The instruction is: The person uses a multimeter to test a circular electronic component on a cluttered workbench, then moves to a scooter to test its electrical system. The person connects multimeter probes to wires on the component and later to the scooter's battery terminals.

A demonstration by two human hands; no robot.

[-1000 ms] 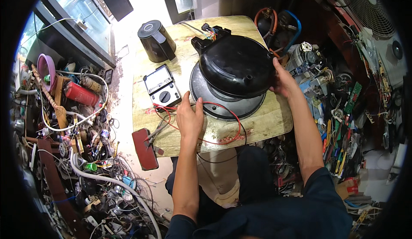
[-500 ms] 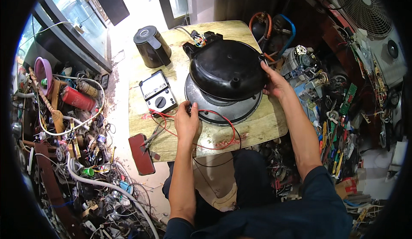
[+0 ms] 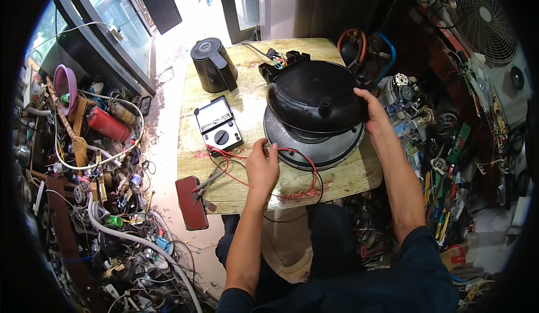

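A black round electric griddle (image 3: 314,96), its smooth upper half tilted over a grey metal lower disc (image 3: 314,154), sits on the wooden table. My right hand (image 3: 375,110) grips the right edge of the upper half, thumb on top and fingers beneath. Beside the disc's near-left rim, my left hand (image 3: 262,167) is closed; what its fingers pinch is hidden. A red test lead (image 3: 309,169) loops past this hand, along with a black one. Left of the griddle stands an analog multimeter (image 3: 220,136) with a dial and its lid raised.
A dark kettle (image 3: 212,66) stands at the table's far left. A red-brown phone case (image 3: 192,203) lies over the near-left edge. Loose wires (image 3: 276,60) stick out behind the griddle. Piles of parts (image 3: 135,245) flank the table; a fan (image 3: 484,15) is at far right.
The whole view has shifted, so the table and its things appear further right and slightly lower. The right hand keeps its grip on the griddle; the left stays near the disc's rim.
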